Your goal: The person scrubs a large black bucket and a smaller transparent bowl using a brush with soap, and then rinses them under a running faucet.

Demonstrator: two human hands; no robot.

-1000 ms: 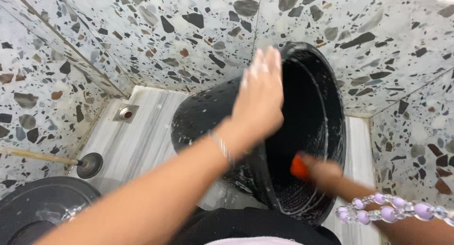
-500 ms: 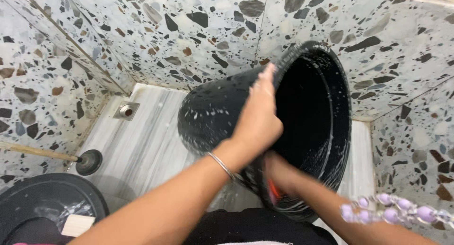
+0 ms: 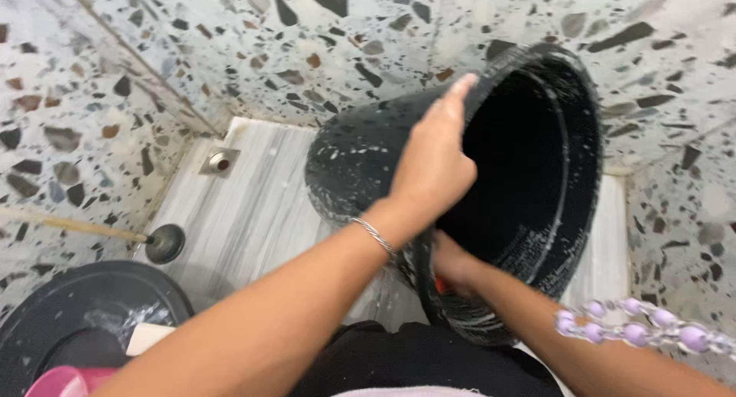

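Observation:
A large black plastic bucket point(image 3: 529, 205) lies tilted on its side, its mouth facing me and its wet inside flecked with soap. My left hand point(image 3: 433, 163), with a thin silver bangle on the wrist, grips the near rim of the bucket from above. My right hand point(image 3: 452, 263) reaches to the lower rim under my left wrist and holds a small orange scrubber point(image 3: 440, 287), of which only a sliver shows. A string of purple beads point(image 3: 644, 332) hangs across my right forearm.
Speckled terrazzo walls close in on the left, back and right. A grey marble floor strip point(image 3: 245, 213) has a metal drain point(image 3: 218, 162). A plunger point(image 3: 162, 244) with a wooden handle lies at left. A round black lid point(image 3: 69, 305) and a pink tub point(image 3: 65, 382) sit bottom left.
The view has moved closer to the bucket. My right hand has slid from inside the bucket down to its lower rim, and most of the orange scrubber is now hidden.

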